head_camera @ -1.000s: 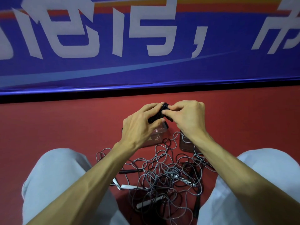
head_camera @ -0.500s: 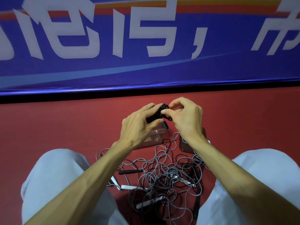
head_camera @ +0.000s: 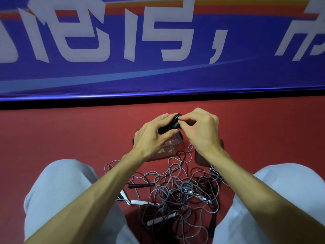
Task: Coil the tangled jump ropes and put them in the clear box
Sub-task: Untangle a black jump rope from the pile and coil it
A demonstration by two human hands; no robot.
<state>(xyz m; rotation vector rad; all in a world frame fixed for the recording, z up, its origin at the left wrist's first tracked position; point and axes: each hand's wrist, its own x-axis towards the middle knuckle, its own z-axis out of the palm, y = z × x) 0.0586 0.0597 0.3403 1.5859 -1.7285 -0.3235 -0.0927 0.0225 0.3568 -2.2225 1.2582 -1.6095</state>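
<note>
Black cord, wound into a short tight bundle (head_camera: 168,128), sits up between both hands above the red floor (head_camera: 70,138). Look at the left hand (head_camera: 151,138): fingers and thumb curl round the bundle's body, clamping the wraps. Over to the right hand (head_camera: 202,132), fingertips pinched on the cord at the bundle's top end. Directly beneath waits the clear box (head_camera: 171,149), on the floor toward the banner (head_camera: 158,76) edge, while the grey tangle of ropes (head_camera: 175,191) sprawls along the near edge. Here's the risk as I read it: that end looks untucked, so a slipped pinch lets the springy wraps unwind and spill back into the tangle. Dropped in loose, it could spring open too, or a trailing loop could snag and tip the box.
</note>
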